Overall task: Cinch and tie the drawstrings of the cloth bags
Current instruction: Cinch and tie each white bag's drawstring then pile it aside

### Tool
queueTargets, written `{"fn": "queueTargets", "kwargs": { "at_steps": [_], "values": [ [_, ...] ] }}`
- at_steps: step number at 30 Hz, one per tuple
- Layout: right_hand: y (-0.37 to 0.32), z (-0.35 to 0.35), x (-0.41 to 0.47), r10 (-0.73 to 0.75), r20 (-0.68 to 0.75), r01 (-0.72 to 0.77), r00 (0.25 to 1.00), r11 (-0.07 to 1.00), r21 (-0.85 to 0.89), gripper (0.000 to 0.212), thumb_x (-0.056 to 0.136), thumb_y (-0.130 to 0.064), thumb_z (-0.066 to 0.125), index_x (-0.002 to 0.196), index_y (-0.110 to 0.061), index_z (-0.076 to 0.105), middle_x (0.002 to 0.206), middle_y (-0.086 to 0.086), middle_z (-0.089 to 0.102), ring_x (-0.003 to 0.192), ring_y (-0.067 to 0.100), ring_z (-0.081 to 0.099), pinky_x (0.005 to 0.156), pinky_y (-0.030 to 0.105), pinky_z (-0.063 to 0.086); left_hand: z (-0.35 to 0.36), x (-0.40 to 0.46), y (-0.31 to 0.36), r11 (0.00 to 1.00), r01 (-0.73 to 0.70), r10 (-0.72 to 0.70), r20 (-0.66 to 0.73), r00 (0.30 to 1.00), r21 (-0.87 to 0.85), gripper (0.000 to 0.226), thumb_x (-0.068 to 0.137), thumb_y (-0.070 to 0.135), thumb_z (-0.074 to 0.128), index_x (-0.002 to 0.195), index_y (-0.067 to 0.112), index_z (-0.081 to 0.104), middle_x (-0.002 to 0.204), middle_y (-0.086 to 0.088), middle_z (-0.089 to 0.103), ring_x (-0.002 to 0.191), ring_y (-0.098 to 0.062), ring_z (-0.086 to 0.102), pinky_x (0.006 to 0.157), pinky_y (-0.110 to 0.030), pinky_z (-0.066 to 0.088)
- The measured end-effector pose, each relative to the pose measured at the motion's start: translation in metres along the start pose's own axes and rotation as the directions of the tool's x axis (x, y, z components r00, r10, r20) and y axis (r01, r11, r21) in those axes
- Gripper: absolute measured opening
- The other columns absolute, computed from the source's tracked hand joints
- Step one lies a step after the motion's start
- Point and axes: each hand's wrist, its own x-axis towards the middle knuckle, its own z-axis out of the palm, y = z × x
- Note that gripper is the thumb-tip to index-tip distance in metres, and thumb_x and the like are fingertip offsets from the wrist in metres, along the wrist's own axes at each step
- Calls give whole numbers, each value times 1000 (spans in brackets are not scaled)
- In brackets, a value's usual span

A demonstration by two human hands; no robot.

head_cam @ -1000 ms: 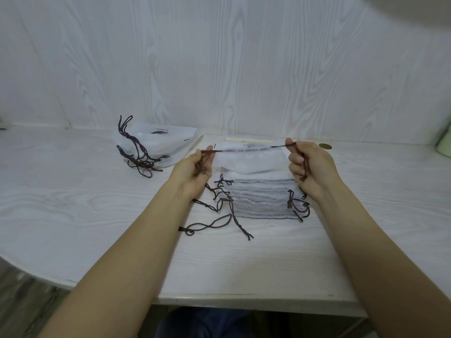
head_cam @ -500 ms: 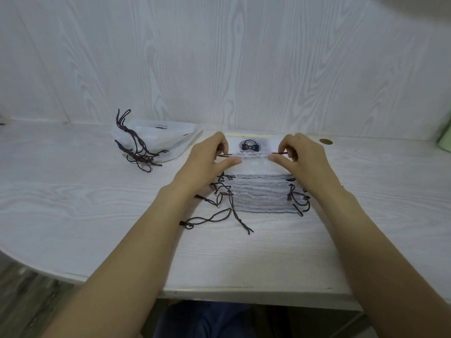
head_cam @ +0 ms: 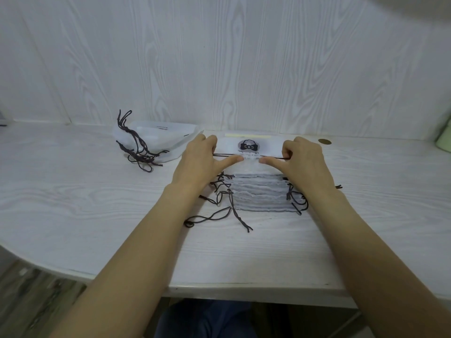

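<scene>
Flat top bag [head_cam: 249, 159], mouth bunched between 2 thumbs, contents unseen

White bags [head_cam: 258, 191], dark brown drawstrings [head_cam: 220, 155]

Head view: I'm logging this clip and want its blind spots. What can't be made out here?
- Top bag: the lettering under its bow-tie logo is too small to read.
- Drawstring: its ends vanish behind the left hand and into the right hand.
- Green thing: cut off by the right edge.
- Stack of bags: count unclear, layers too thin.
</scene>
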Motion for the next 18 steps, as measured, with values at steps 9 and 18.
{"fn": "queueTargets", "kwargs": {
  "at_steps": [9,18],
  "values": [
    [4,0,-3,-5,-14,4,1000,999,-46,57,88,-40,59,49,-19,23,54,-4,25,55,16,27,47,24,17,1,3,-8,992,-44,48,-28,998,119,39,90,37,57,68,8,43,64,6,28,68,-22,40,62,-30,31],
    [4,-2,-3,72,18,-71,997,996,-57,54,91,-29,59,50,-16,26,54,-1,28,57,20,32,50,31,20,1,-1,-5,992,-14,23,-66,998,125,38,95,30,53,65,8,42,71,-4,35,70,-24,40,62,-32,30]
  ]
}}
